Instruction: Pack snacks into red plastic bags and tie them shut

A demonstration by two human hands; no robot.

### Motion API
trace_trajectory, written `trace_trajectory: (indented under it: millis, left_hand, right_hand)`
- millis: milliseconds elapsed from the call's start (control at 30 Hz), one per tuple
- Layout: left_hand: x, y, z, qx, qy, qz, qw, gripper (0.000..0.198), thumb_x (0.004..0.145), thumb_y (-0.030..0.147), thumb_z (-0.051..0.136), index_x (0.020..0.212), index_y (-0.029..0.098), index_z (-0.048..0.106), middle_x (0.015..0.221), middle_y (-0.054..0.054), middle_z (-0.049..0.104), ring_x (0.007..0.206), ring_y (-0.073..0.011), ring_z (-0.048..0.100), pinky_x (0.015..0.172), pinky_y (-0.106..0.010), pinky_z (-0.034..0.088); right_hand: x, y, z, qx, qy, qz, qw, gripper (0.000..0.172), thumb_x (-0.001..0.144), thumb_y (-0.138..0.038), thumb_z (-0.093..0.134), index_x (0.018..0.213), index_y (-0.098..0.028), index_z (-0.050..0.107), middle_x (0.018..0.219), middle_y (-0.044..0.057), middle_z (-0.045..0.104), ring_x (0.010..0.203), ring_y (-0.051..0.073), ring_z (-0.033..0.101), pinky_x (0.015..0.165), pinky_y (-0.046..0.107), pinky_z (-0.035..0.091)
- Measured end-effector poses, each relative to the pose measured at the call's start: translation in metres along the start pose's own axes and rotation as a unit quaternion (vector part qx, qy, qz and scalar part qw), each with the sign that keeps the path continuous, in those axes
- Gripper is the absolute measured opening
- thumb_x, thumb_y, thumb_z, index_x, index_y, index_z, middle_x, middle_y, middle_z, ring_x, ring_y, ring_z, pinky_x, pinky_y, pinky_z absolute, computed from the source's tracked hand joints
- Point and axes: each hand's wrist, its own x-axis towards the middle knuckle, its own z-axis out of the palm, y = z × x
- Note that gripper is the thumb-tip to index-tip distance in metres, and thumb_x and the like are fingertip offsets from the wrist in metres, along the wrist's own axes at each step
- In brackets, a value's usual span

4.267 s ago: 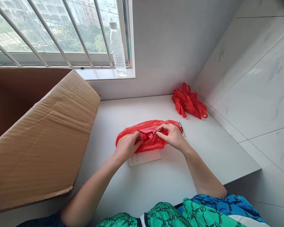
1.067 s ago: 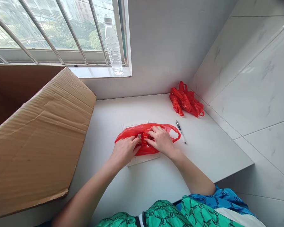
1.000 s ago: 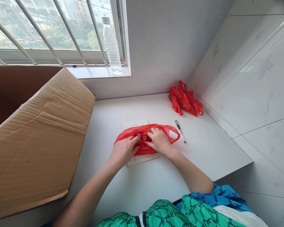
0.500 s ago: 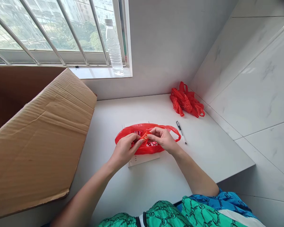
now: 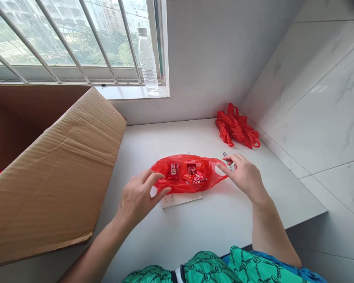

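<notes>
A red plastic carrier bag (image 5: 165, 179) lies flat on a sheet of printed paper (image 5: 181, 200), with several small red-wrapped sweets (image 5: 183, 173) showing through or inside it. My left hand (image 5: 138, 196) hovers at the bag's left end, fingers spread, holding nothing. My right hand (image 5: 243, 175) is at the bag's right handle loop, fingertips at or just above the plastic, also holding nothing. Just beyond those fingers, a pen (image 5: 225, 156) is mostly hidden behind them.
A bundle of red plastic bags (image 5: 236, 127) sits in the far corner of the white counter (image 5: 224, 212). A large cardboard box (image 5: 56, 169) with a raised flap stands at the left. A water bottle (image 5: 147, 61) stands on the barred window's sill, and tiled walls rise at right.
Both hands have pulled apart and let go of the bag, the left moving left and the right moving right. The sweets inside now show clearly. The bag lies more spread out.
</notes>
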Motion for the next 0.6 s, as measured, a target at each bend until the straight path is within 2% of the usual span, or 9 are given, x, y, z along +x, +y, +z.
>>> trace_trajectory:
  millis: [100, 167, 233, 300, 367, 433, 533, 600]
  left_hand:
    - [-0.015, 0.000, 0.016, 0.026, -0.032, 0.042, 0.998, 0.030, 0.092, 0.043, 0.062, 0.117, 0.026, 0.064, 0.110, -0.009, 0.065, 0.085, -0.0218, 0.063, 0.077, -0.034, 0.044]
    - [-0.018, -0.001, 0.022, 0.017, -0.035, 0.038, 0.999, 0.022, 0.094, 0.030, 0.058, 0.114, 0.029, 0.066, 0.109, -0.008, 0.065, 0.084, -0.0207, 0.062, 0.076, -0.034, 0.044]
    - [-0.016, -0.002, 0.019, -0.038, -0.018, 0.001, 0.999, 0.017, 0.095, 0.024, 0.055, 0.104, 0.028, 0.069, 0.099, -0.005, 0.065, 0.076, -0.0170, 0.059, 0.071, -0.031, 0.043]
    - [-0.008, -0.001, 0.009, -0.152, 0.027, -0.069, 0.986, 0.012, 0.095, 0.028, 0.057, 0.095, 0.026, 0.068, 0.088, -0.002, 0.063, 0.069, -0.0140, 0.055, 0.066, -0.028, 0.043]
    - [0.004, 0.002, -0.006, -0.298, 0.101, -0.146, 0.938, 0.011, 0.092, 0.034, 0.062, 0.093, 0.023, 0.066, 0.082, -0.001, 0.061, 0.068, -0.0129, 0.054, 0.064, -0.025, 0.044]
    - [0.020, 0.007, -0.021, -0.433, 0.188, -0.194, 0.860, 0.016, 0.090, 0.038, 0.066, 0.091, 0.022, 0.064, 0.079, 0.001, 0.059, 0.070, -0.0121, 0.054, 0.065, -0.023, 0.046]
    - [0.046, 0.015, -0.043, -0.566, 0.277, -0.207, 0.749, 0.018, 0.087, 0.038, 0.070, 0.087, 0.022, 0.062, 0.081, 0.001, 0.056, 0.073, -0.0112, 0.053, 0.069, -0.023, 0.048]
    - [0.062, 0.019, -0.055, -0.603, 0.314, -0.188, 0.709, 0.018, 0.086, 0.037, 0.073, 0.085, 0.023, 0.062, 0.083, 0.001, 0.055, 0.076, -0.0111, 0.054, 0.072, -0.024, 0.051]
  right_hand:
    - [-0.010, 0.008, -0.003, -0.048, -0.106, -0.005, 0.993, 0.037, 0.089, -0.059, 0.059, 0.077, -0.024, 0.057, 0.081, 0.000, 0.060, 0.053, 0.013, 0.050, 0.049, 0.027, 0.035]
    - [-0.013, 0.008, -0.007, -0.043, -0.128, -0.013, 0.991, 0.038, 0.094, -0.052, 0.053, 0.070, -0.023, 0.051, 0.076, -0.001, 0.057, 0.052, 0.013, 0.047, 0.049, 0.028, 0.034]
    - [-0.010, 0.006, -0.016, 0.001, -0.135, -0.022, 0.991, 0.036, 0.096, -0.049, 0.052, 0.071, -0.023, 0.052, 0.077, -0.001, 0.057, 0.054, 0.013, 0.047, 0.051, 0.028, 0.037]
    - [-0.001, 0.002, -0.027, 0.083, -0.123, -0.033, 0.988, 0.033, 0.094, -0.050, 0.056, 0.074, -0.023, 0.056, 0.084, 0.001, 0.060, 0.063, 0.015, 0.054, 0.055, 0.029, 0.043]
    - [0.014, -0.005, -0.037, 0.178, -0.067, -0.047, 0.981, 0.030, 0.090, -0.051, 0.062, 0.079, -0.023, 0.061, 0.098, 0.005, 0.063, 0.080, 0.018, 0.061, 0.063, 0.030, 0.049]
    - [0.033, -0.016, -0.044, 0.273, 0.022, -0.067, 0.959, 0.027, 0.088, -0.050, 0.066, 0.083, -0.023, 0.063, 0.112, 0.006, 0.062, 0.097, 0.021, 0.063, 0.073, 0.033, 0.053]
    - [0.061, -0.042, -0.047, 0.399, 0.122, -0.099, 0.903, 0.024, 0.090, -0.049, 0.063, 0.092, -0.025, 0.061, 0.126, 0.006, 0.059, 0.111, 0.021, 0.061, 0.086, 0.037, 0.055]
    - [0.074, -0.062, -0.048, 0.450, 0.149, -0.109, 0.874, 0.025, 0.094, -0.050, 0.056, 0.099, -0.026, 0.060, 0.130, 0.005, 0.058, 0.119, 0.022, 0.060, 0.092, 0.039, 0.055]
